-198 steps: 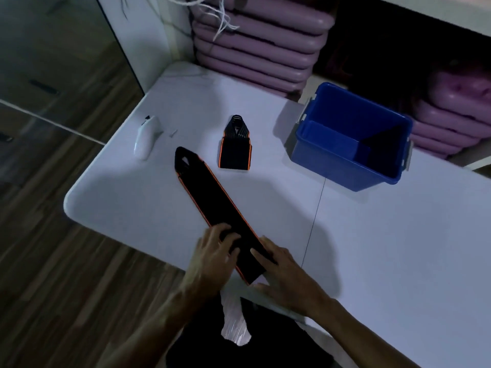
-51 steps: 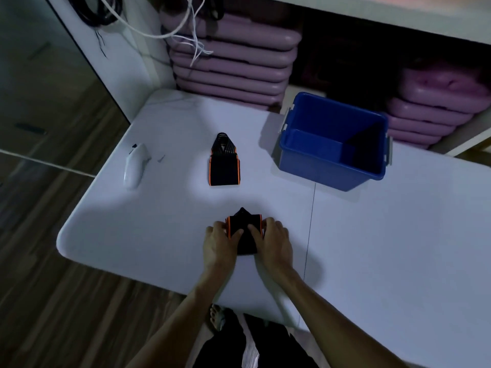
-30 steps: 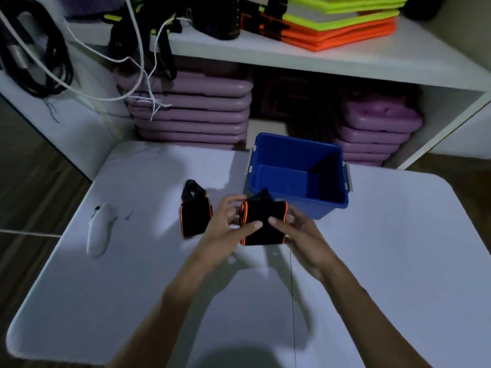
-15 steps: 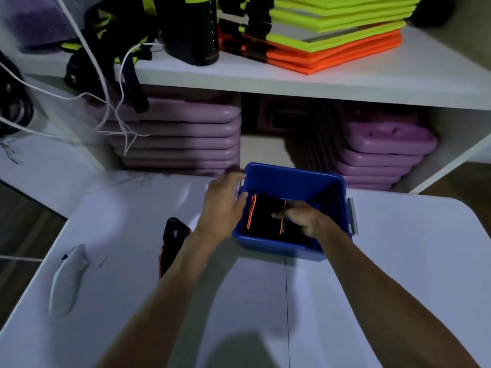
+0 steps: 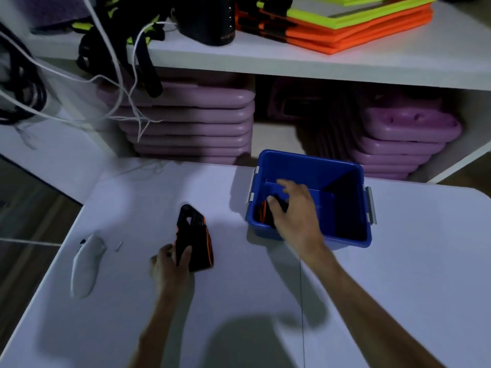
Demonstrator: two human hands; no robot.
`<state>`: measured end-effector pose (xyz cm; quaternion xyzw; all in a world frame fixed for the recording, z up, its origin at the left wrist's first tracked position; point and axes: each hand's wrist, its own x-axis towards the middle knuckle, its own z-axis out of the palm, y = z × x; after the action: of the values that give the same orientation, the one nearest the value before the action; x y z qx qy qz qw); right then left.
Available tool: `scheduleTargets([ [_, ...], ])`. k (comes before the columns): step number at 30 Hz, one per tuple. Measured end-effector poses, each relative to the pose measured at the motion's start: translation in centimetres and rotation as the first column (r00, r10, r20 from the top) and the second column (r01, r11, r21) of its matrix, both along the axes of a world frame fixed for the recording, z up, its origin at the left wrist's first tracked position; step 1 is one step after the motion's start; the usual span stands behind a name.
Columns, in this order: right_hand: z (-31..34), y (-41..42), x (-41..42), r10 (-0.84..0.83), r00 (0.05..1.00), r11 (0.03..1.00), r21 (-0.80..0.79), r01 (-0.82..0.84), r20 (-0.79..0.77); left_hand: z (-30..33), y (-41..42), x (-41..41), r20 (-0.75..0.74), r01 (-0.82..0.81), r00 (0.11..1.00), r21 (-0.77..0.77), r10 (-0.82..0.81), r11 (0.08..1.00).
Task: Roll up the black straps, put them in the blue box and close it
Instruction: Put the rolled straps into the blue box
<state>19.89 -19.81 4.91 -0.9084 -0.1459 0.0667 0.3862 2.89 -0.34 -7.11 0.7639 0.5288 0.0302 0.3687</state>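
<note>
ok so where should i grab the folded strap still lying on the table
Grip the folded strap across its wide near end, coming from the left where the left hand already touches it. That end is thick and square with orange edges; the far end tapers into loose loops. Right hand is in the blue box.

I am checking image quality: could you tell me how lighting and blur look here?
Head view: dim overall; the right hand in the blue box is motion-blurred; a dark shadow fills the box's right side; soft shadows fall on the white table.

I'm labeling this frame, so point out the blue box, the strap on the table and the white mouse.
blue box (image 5: 310, 161): head view, far rim.
strap (image 5: 198, 243): head view, black middle.
mouse (image 5: 85, 264): head view, top shell.
</note>
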Motion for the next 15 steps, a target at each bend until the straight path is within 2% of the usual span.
scheduleTargets([
  [1,0.8,1.0,-2.6,0.029,0.998,0.995,0.093,-0.034,0.05,0.4,0.1,0.0,0.066,-0.01,0.998,-0.028,0.012,1.0],
  [3,0.7,3.2,-7.2,0.156,0.988,0.97,0.189,-0.15,-0.016,1.6,0.1,0.1,0.135,0.001,0.991,-0.083,0.01,0.997],
  [5,-2.4,5.5,-10.0,0.235,0.965,0.964,0.155,-0.216,-0.118,2.0,0.4,0.3,0.159,0.013,0.987,-0.116,0.006,0.993],
  [7,-6.0,7.6,-11.0,0.211,0.937,0.977,0.04,-0.209,-0.279,1.9,0.7,0.5,0.163,0.017,0.987,-0.155,0.008,0.988],
  [9,-8.6,8.9,-11.1,0.117,0.9,0.992,0.0,-0.129,-0.421,1.1,1.5,0.5,0.145,0.026,0.989,-0.198,0.003,0.98],
  [11,-9.8,9.8,-10.9,-0.01,0.854,0.999,0.027,0.029,-0.52,0.5,2.1,0.4,0.111,0.001,0.993,-0.267,0.03,0.964],
  [13,-10.0,10.4,-10.5,-0.083,0.757,0.991,0.028,0.132,-0.648,0.6,2.4,0.4,0.123,-0.013,0.991,-0.341,0.058,0.94],
  [15,-9.5,10.2,-10.1,-0.08,0.597,0.969,0.078,0.234,-0.798,1.0,2.5,-0.1,0.149,-0.042,0.982,-0.437,0.118,0.899],
])
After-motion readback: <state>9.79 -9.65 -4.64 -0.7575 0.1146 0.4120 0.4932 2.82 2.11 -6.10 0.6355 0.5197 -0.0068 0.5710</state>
